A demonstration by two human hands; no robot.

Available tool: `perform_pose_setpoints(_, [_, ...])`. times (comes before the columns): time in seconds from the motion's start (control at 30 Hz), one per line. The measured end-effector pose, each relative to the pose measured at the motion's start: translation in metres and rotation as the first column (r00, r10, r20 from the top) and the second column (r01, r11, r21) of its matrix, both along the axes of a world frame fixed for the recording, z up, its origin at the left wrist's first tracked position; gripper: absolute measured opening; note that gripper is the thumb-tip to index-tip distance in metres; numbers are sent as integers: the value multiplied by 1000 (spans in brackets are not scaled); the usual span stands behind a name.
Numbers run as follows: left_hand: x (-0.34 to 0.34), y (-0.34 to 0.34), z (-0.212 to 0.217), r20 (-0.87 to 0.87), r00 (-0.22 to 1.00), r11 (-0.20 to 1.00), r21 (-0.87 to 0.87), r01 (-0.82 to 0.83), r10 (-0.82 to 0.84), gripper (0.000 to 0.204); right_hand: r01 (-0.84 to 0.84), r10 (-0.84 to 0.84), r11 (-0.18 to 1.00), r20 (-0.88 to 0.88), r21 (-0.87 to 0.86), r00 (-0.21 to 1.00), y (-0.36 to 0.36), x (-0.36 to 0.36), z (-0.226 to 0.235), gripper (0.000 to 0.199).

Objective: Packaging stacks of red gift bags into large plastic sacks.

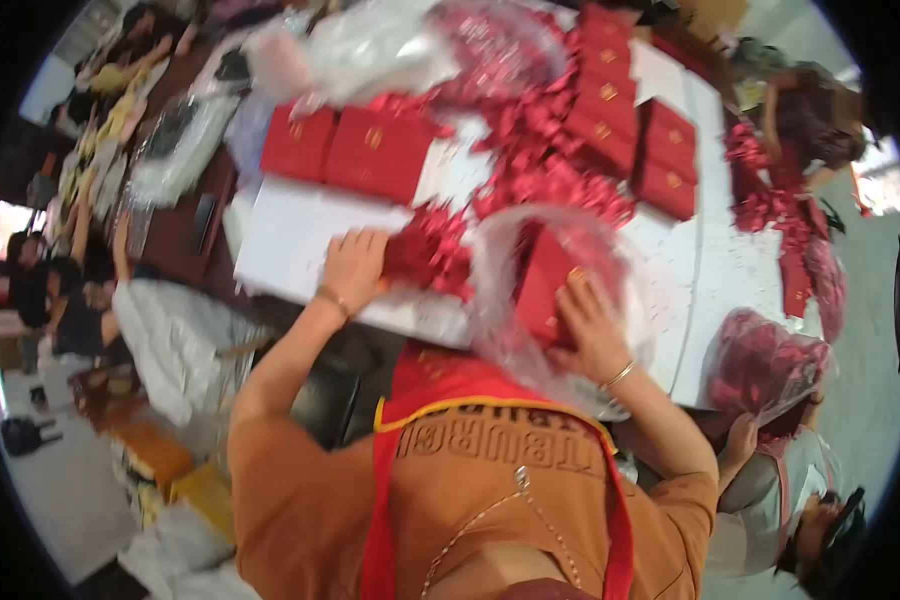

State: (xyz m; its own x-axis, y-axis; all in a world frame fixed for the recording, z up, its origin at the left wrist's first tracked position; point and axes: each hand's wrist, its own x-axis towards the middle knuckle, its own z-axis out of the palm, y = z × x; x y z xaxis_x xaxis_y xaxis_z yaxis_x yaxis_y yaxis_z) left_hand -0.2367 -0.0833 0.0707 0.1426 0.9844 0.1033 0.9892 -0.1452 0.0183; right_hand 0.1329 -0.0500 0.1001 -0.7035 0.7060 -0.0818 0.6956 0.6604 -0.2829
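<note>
A red box (543,290) with a small gold mark lies tilted inside a clear plastic bag (497,240) at the table's near edge. My right hand (595,325) grips this box from its right side, thumb toward me and fingers over its face. To the left, my left hand (355,262) is closed round the left end of a dark red piece (408,256), blurred, whose kind I cannot make out. Crinkled red paper strips (450,245) lie just right of that piece, between my hands.
Red boxes (378,150) stand at the back left, and stacked ones (603,110) at the back right. Filled plastic bags (380,50) cover the far side of the white table (290,230). At right, another person's hand (740,440) is at a bag of red material (770,360).
</note>
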Motion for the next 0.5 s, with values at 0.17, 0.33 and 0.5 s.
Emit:
perform_pose_setpoints(0.17, [8,13,20,14,1000,976,-218,-7,11,76,-46,45,998,-34,-35,998,-7,6,-5,90])
perform_pose_setpoints(0.33, [6,27,12,106,993,980,-188,63,-44,51,-30,27,993,33,115,999,-11,2,12,86])
perform_pose_setpoints(0.5, [-9,31,8,171,983,987,-135,92,-68,42,-34,21,990,89,140,996,-11,-6,29,87])
